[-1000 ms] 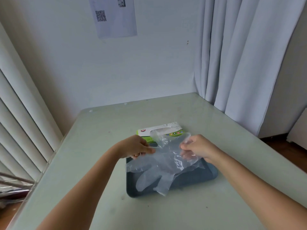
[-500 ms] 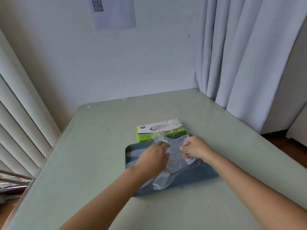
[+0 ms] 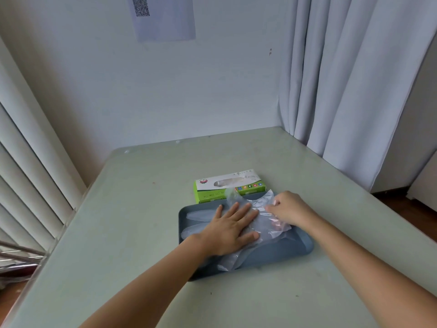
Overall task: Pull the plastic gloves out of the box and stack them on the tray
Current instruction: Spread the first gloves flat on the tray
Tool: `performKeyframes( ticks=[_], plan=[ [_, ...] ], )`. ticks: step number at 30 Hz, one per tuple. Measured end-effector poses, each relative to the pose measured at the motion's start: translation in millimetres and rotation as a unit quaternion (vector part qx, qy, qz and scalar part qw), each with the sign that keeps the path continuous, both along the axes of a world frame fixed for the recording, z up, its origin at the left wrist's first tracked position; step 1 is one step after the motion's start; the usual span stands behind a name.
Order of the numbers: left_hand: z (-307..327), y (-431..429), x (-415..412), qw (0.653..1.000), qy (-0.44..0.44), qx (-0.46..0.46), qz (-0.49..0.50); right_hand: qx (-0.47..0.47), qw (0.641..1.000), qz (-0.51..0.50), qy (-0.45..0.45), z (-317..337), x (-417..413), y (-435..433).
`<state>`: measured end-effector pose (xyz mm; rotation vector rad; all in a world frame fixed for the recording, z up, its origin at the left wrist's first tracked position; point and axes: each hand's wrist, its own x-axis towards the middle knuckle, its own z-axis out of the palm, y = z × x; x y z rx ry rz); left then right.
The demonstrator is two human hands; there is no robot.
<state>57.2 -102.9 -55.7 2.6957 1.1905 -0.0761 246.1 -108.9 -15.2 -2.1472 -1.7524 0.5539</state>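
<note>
Left hand [image 3: 230, 229] presses, fingers spread, on the plastic gloves [image 3: 264, 223] in the tray [image 3: 295, 247]. Right hand [image 3: 287, 208] pinches them at 3 o'clock. The box [image 3: 227, 188] sits at 12.

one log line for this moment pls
phase: stacking | left hand: flat on glove | right hand: pinching glove | glove: on tray | box: behind tray

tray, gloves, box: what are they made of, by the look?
tray: likely moulded plastic, matte blue-grey, rounded rim. gloves: thin clear plastic film, crinkled, tray shows through. box: printed cardboard by its folded edges, green and white, finish unclear.
</note>
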Motion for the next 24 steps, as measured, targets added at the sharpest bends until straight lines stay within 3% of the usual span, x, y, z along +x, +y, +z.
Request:
performKeyframes(
  ticks=[4, 6, 7, 11, 17, 24],
  plan=[
    [-1.0, -0.6, 0.4, 1.000, 0.010, 0.003, 0.004, 0.152, 0.976, 0.009, -0.154, 6.2, 2.3, -13.1],
    [-2.3, -0.3, 0.8, 1.000, 0.016, 0.007, 0.005, 0.241, 0.957, 0.106, -0.122, 1.8, -1.3, -15.1],
    [-3.3, 0.0, 0.9, 1.000, 0.019, 0.008, 0.006, 0.242, 0.952, 0.167, -0.083, -0.4, -4.8, -15.8],
    [-4.2, 0.0, 1.2, 1.000, 0.009, 0.016, 0.011, 0.046, 0.946, 0.319, -0.045, -23.1, -14.0, -19.3],
    [-1.8, -3.8, -2.5, 1.000, 0.005, 0.003, 0.030, -0.071, 0.944, 0.280, -0.158, -33.3, -2.8, -19.8],
    [8.0, -15.6, -31.7, 0.997, 0.046, -0.038, 0.053, -0.155, 0.934, 0.262, -0.187, -8.9, -3.2, -18.1]
  ],
)
